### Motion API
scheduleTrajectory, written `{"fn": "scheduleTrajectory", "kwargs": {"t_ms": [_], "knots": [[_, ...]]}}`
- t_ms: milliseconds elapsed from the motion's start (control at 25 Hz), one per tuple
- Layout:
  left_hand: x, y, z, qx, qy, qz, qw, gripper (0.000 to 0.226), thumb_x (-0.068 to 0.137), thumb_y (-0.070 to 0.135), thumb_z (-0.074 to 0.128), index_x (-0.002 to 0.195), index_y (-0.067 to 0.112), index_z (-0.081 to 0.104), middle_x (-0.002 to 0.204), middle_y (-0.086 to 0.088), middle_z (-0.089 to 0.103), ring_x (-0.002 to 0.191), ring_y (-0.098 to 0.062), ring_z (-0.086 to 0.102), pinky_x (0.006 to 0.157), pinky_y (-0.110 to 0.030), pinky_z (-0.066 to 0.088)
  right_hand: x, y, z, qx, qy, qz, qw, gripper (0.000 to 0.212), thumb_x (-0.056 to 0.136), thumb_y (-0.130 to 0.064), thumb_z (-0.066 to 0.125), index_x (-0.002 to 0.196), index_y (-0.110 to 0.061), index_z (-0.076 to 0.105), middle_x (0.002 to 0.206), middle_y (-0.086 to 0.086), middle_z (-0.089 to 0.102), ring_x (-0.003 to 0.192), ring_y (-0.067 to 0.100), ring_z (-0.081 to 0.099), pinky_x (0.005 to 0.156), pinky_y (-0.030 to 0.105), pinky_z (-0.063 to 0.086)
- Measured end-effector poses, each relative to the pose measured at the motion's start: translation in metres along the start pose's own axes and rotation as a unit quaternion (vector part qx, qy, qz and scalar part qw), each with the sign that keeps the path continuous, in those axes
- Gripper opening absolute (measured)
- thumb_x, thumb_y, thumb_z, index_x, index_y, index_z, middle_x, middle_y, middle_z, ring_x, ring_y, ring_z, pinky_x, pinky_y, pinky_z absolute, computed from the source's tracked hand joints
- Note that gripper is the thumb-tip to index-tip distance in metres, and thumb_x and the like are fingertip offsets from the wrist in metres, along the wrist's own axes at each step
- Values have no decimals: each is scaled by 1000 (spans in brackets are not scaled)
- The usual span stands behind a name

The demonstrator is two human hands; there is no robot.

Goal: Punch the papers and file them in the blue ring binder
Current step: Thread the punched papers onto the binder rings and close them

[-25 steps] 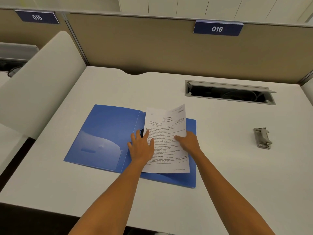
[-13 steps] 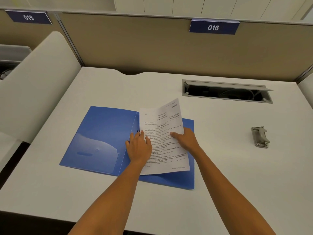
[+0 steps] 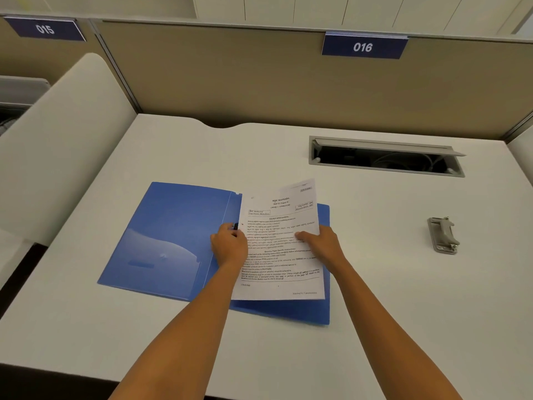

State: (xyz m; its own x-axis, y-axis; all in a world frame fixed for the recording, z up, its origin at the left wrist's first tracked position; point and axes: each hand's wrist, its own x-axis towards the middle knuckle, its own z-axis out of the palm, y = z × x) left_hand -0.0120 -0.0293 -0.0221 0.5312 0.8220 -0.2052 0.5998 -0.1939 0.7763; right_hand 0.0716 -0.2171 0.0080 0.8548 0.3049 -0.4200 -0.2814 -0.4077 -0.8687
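Two bare forearms reach forward from the bottom edge over a white desk (image 3: 86,313). The left hand (image 3: 229,245) sits at the left edge of a printed paper (image 3: 281,249), its fingers curled together around a small dark part at the spine of the blue ring binder (image 3: 173,235); what that part is cannot be made out. The right hand (image 3: 320,242) lies on the paper's right side, thumb on top of the sheet and the other fingers tucked beneath its edge, pinching it. The paper rests on the binder's right half, its far end lifted and curling upward. The binder lies open and flat in the middle of the desk, a clear pocket on its left inner cover. Well apart to the right sits a grey hole punch (image 3: 442,235). Farther back, an open cable tray (image 3: 383,158) is sunk into the desk. Behind it stands a tan partition (image 3: 230,82) with a blue tag reading 016 (image 3: 364,47); another tag at far left reads 015 (image 3: 44,29).
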Motion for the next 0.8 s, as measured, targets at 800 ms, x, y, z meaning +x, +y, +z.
{"fn": "scheduleTrajectory", "kwargs": {"t_ms": [800], "knots": [[22,4,1,22,-65,-132,989,11,83,19,72,74,16,66,77,-4,66,75,-26,67,68,-36,59,5,17,-2,-31,1,7,999,28,88,-17,65,116,-14,62,122,5,66,96,20,66,71,22,53]]}}
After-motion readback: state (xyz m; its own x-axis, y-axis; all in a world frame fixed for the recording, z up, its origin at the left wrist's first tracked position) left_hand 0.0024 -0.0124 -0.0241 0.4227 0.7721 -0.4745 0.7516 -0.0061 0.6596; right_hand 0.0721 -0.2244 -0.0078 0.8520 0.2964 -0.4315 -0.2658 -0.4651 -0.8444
